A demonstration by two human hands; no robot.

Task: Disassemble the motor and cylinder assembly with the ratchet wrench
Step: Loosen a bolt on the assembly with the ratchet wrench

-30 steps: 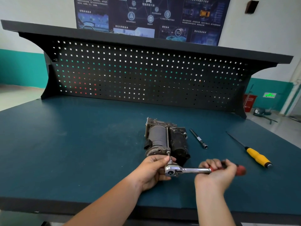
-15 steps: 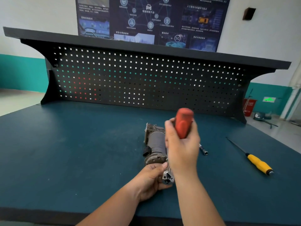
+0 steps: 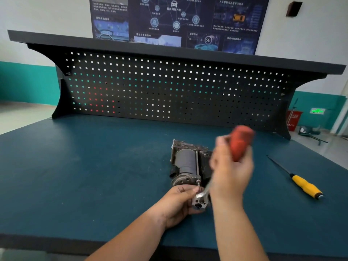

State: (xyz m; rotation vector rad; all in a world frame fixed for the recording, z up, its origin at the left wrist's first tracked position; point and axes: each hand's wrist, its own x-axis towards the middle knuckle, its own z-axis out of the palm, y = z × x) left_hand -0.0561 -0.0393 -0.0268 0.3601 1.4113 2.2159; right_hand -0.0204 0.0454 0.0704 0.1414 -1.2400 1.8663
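The motor and cylinder assembly [image 3: 185, 162], dark grey and grimy, lies on the blue bench with a long bolt [image 3: 197, 166] running along its side. The ratchet wrench head [image 3: 200, 201] sits on the near end of that bolt. My left hand [image 3: 178, 201] holds the wrench head at the bolt end, fingers curled round it. My right hand [image 3: 230, 170] grips the red wrench handle [image 3: 241, 144], which points up and away from me and is motion-blurred. My right hand hides the assembly's right half.
A yellow-handled screwdriver [image 3: 303, 184] lies on the bench [image 3: 94, 176] to the right. A black pegboard back panel [image 3: 169, 91] stands behind the assembly. The bench's front edge runs just below my forearms.
The wrench handle swung from lying flat to the right, up to upright, and now tilts slightly right. My left hand stayed at the wrench head.
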